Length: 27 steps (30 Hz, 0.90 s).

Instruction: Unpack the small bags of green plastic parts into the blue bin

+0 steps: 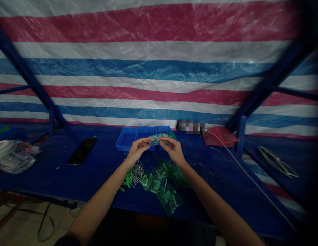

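Pinching small bag (155,138) — left hand (136,149), right hand (174,149).

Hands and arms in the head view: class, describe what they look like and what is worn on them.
Two bare forearms and two bare hands, left and right. No gloves, rings, watch or bracelets show. A dark sleeve edge appears only at the left elbow, bottom of frame.

Single head-worn view, facing forward and down over a blue table (71,177). Striped tarp (159,68) fills the upper half, fairly near. Both forearms enter from the bottom edge; hands sit mid-frame, close. Frame edges dark, right side most.
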Each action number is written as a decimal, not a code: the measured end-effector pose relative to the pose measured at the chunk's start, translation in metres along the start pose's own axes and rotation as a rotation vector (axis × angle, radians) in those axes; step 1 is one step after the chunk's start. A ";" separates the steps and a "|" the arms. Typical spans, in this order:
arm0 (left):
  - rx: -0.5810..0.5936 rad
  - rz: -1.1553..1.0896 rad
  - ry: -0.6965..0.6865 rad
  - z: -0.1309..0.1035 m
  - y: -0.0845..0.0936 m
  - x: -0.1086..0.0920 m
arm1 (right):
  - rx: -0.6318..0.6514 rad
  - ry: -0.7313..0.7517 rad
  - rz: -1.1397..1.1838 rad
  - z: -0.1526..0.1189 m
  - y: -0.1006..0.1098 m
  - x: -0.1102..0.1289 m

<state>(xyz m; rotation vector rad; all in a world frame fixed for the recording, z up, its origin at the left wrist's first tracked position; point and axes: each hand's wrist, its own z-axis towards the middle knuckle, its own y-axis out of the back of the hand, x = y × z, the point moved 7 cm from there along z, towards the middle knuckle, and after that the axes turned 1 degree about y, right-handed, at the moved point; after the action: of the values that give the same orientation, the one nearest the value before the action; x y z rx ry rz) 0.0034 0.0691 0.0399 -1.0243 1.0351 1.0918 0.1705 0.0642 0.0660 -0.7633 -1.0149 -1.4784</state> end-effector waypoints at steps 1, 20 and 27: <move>0.012 -0.003 0.003 0.000 -0.001 0.001 | -0.006 0.005 -0.007 0.000 0.000 0.000; 0.080 0.032 0.000 -0.001 -0.007 0.000 | -0.563 0.083 -0.570 0.014 0.105 -0.013; 0.069 0.044 0.021 -0.002 -0.007 -0.001 | -0.436 0.156 -0.722 0.015 0.085 -0.004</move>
<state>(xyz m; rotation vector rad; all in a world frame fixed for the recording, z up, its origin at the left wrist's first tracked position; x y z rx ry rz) 0.0101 0.0659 0.0414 -0.9633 1.1095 1.0751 0.2538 0.0796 0.0837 -0.5839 -0.8960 -2.3973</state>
